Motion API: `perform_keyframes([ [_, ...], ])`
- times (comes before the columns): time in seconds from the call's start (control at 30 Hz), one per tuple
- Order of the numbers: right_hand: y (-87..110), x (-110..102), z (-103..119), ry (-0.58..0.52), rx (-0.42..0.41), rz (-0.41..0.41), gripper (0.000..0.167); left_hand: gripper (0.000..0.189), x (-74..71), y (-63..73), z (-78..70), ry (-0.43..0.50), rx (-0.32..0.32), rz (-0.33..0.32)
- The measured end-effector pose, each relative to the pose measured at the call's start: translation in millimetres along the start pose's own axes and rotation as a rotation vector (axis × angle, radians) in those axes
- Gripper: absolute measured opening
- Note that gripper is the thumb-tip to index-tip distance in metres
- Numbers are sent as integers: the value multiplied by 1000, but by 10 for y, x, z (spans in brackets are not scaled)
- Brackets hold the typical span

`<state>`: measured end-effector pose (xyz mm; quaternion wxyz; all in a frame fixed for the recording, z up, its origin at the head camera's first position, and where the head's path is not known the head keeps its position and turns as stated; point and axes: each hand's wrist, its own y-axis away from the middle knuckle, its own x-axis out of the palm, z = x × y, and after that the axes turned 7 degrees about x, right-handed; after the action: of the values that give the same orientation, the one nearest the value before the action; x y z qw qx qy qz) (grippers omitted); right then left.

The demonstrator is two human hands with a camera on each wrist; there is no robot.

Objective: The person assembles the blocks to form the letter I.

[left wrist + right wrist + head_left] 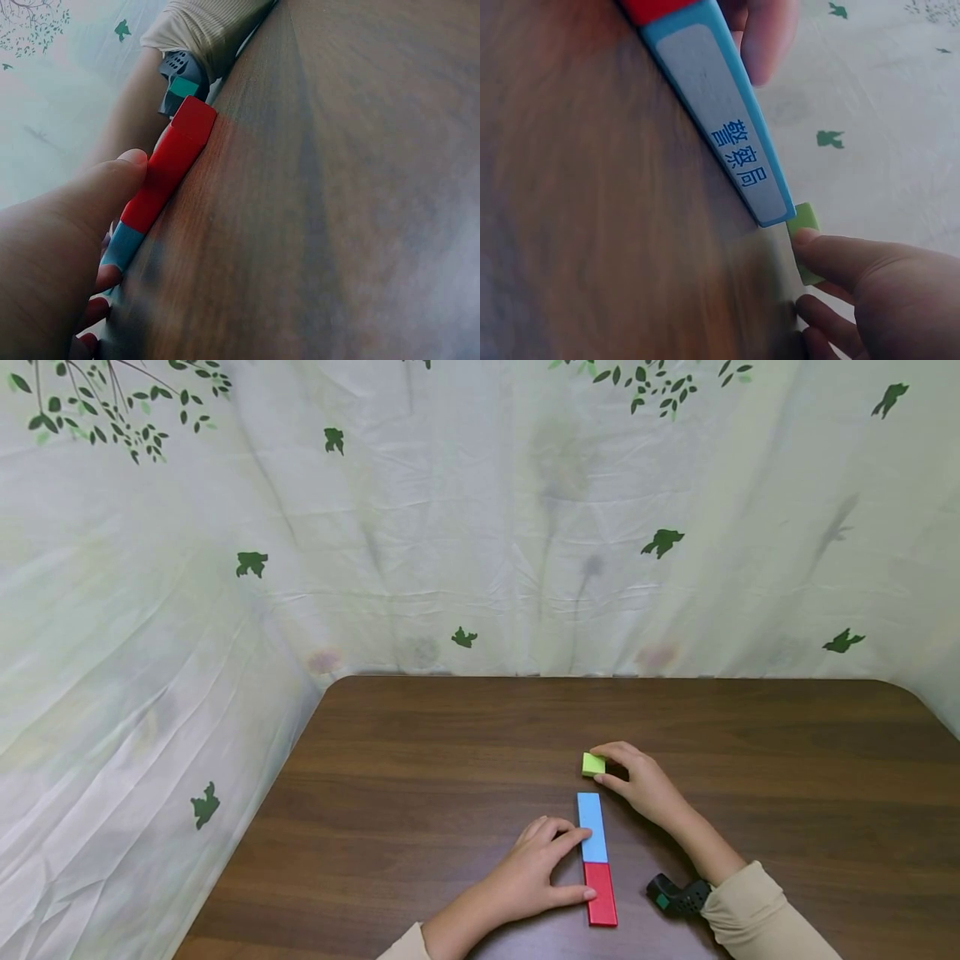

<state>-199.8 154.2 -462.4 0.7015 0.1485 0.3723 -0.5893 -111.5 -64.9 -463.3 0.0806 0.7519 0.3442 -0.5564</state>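
Observation:
A blue block (590, 812) and a red block (602, 907) lie end to end in a row on the wooden table. My left hand (525, 875) rests against the row's left side, its thumb touching the red block and its index finger the blue one. In the left wrist view, the thumb lies on the red block (171, 166). Beyond the blue end, my right hand (649, 787) pinches a small light green block (593, 766) between thumb and fingers. The right wrist view shows a pale label with blue characters on the blue block's side (705, 90).
The dark brown wooden table (420, 760) reaches back to a pale curtain (495, 527) printed with leaves and birds. A black wrist camera (677, 895) sits on the right wrist, to the right of the red block.

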Motion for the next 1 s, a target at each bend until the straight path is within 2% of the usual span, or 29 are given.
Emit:
perform_keyframes([
  [1.0, -8, 60, 14, 19, -27, 42, 37, 64, -8, 2, -5, 7, -8, 10],
])
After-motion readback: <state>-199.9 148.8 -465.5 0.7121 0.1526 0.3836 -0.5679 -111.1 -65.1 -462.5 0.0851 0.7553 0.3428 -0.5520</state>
